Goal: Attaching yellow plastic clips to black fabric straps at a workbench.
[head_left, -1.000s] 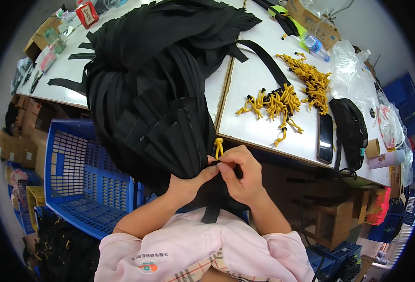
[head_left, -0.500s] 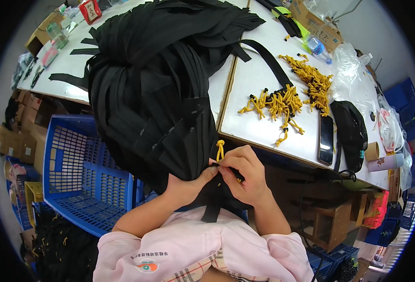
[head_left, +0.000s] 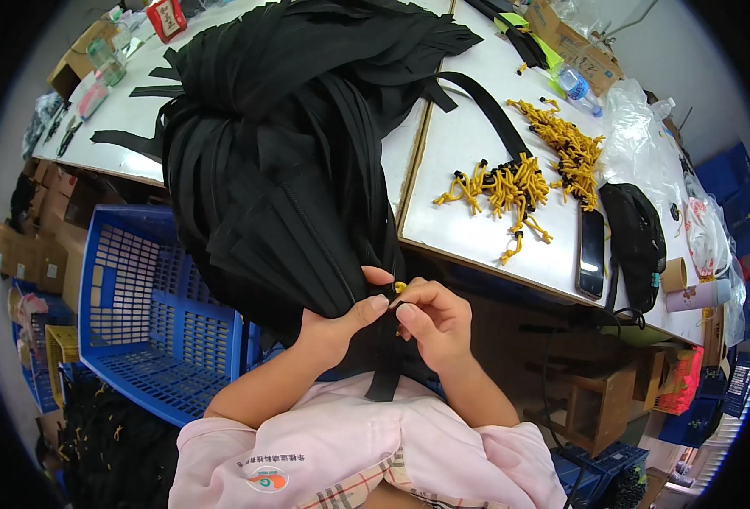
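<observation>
A big bundle of black fabric straps [head_left: 260, 144] hangs over the table edge toward my lap; some of them look like zipper tape. My left hand [head_left: 333, 332] is closed on the end of a black strap, thumb on top. Close beside it, my right hand [head_left: 439, 327] pinches a yellow cord pull [head_left: 400, 288] at the strap's end. Only a small loop of the cord shows between my fingers. On the table to the right lie two heaps of yellow cord pulls with black ends, a nearer heap [head_left: 511, 188] and a farther one [head_left: 572, 153].
A blue plastic crate [head_left: 159, 339] stands at my left, below the white table [head_left: 460, 225]. At the right lie a phone [head_left: 591, 254], a black pouch [head_left: 634, 246], a pale purple cup [head_left: 697, 297] and a water bottle [head_left: 579, 87]. A wooden stool [head_left: 600, 407] is under the table.
The yellow loop stood upright above my fingers and now lies lower, mostly hidden between them. My right hand has dropped slightly, and a left finger has lifted behind the strap.
</observation>
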Demonstrator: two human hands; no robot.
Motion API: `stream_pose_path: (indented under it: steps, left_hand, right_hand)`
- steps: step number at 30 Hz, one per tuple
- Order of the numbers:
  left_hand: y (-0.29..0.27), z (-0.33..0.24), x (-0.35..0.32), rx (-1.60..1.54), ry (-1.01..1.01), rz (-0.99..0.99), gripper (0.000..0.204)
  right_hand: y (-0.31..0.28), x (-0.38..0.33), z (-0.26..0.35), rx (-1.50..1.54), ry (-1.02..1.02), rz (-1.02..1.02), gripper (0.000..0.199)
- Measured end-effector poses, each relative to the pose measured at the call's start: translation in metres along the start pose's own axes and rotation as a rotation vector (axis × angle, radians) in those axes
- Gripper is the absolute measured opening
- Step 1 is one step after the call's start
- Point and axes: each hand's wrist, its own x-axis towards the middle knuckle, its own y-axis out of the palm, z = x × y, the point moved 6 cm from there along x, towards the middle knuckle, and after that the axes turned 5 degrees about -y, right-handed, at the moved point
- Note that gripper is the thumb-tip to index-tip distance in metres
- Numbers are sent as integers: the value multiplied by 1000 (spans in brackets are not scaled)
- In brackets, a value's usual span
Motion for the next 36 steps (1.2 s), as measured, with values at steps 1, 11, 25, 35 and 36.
stream_pose_path:
  steps: [1, 11, 25, 35, 36]
  left_hand:
    - [-1, -1, 1, -1, -1, 1, 22]
    - [2, -3, 5, 238, 177, 177, 21]
    - [4, 0, 2, 398, 235, 252, 22]
    - [4, -1, 3, 255, 207, 177, 13]
    - [5, -1, 3, 234, 162, 173, 13]
  right_hand:
    - [1, 0, -6, 189, 151, 68, 9]
    - [4, -1, -11, 172, 375, 44, 10]
    - [-4, -10, -18, 163, 257, 43, 13]
    - [9, 13, 29, -488, -83, 193, 13]
    - [7, 15, 27, -410, -79, 235, 13]
